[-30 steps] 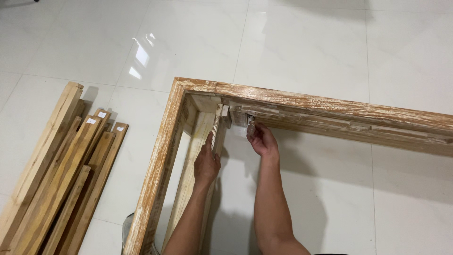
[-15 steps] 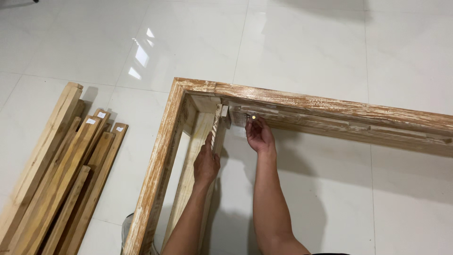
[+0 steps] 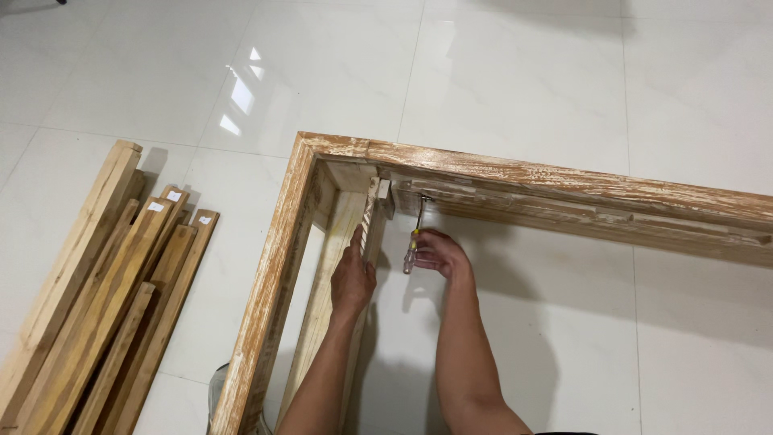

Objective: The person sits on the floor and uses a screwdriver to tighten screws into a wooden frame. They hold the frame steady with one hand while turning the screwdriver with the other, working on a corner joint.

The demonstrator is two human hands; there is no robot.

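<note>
A whitewashed wooden frame [image 3: 515, 173] lies on the tiled floor, its corner at upper left. My left hand [image 3: 353, 278] grips a narrow wooden slat [image 3: 372, 221] that runs up into that corner. My right hand [image 3: 439, 254] holds a screwdriver [image 3: 414, 242] with a clear and yellow handle. The shaft points up at the inner face of the frame's top rail, just right of the slat's end.
A pile of several bare wooden planks [image 3: 97, 290] lies on the floor to the left of the frame. The frame's left rail [image 3: 270, 282] runs down toward the bottom edge. Glossy white floor tiles [image 3: 523, 72] surround everything.
My right hand has drawn back down from the top rail, and the screwdriver now shows in full. The left hand has stayed on the slat.
</note>
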